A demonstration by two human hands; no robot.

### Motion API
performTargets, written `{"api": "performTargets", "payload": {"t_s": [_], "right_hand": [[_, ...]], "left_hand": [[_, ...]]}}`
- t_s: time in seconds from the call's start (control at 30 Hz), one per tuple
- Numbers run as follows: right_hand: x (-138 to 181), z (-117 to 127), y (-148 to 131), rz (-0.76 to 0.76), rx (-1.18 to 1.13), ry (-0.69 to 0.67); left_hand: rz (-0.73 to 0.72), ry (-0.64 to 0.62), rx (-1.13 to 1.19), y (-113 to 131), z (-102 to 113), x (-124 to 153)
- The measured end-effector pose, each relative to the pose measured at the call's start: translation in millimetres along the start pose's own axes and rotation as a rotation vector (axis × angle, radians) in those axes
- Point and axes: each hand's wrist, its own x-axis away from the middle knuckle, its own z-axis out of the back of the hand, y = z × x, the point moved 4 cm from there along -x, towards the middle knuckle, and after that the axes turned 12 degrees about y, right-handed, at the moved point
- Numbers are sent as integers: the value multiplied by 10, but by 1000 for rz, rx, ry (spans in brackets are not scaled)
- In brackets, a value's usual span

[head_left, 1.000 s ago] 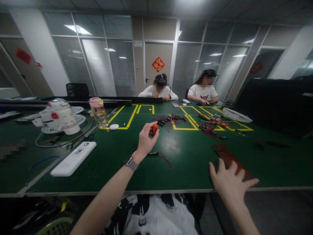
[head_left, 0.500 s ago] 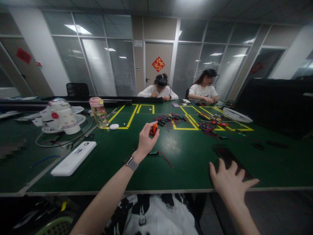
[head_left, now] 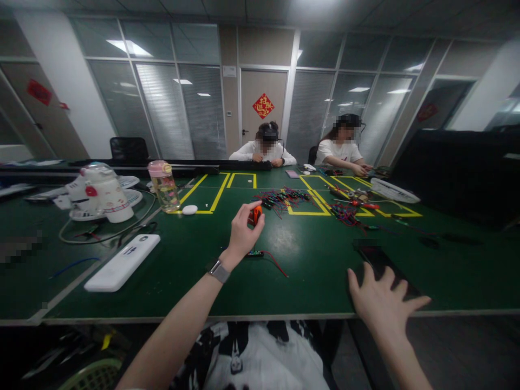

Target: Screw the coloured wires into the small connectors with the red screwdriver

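Note:
My left hand [head_left: 245,230] is closed around a small orange-and-black object [head_left: 257,213], held upright above the table between thumb and fingers. Its kind is hard to make out, as the fingers cover much of it. Just below that hand lies a small circuit board [head_left: 255,253] with a red wire trailing to the right. Beyond the fingertips is a heap of small boards with red and blue wires [head_left: 286,199]. My right hand [head_left: 379,295] rests with fingers spread wide at the front edge, partly over a dark flat slab [head_left: 376,260] that looks like a phone.
To the left are a white power bank-like block [head_left: 124,264], a pink-lidded bottle [head_left: 163,187], a white kettle-like container [head_left: 105,192] and a looped cable. More wires [head_left: 344,214] and a red-handled tool [head_left: 365,205] lie at right. Two people sit across the green table [head_left: 317,292].
My hands and what they hold stay where they were. Across the table, the person on the right has reached their hands further to the right.

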Motion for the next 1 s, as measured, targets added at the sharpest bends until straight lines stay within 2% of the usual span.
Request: {"api": "performTargets", "payload": {"t_s": [1.0], "right_hand": [[10, 16, -11, 11, 12, 27]], "left_hand": [[0, 6, 2, 10, 4, -2]]}}
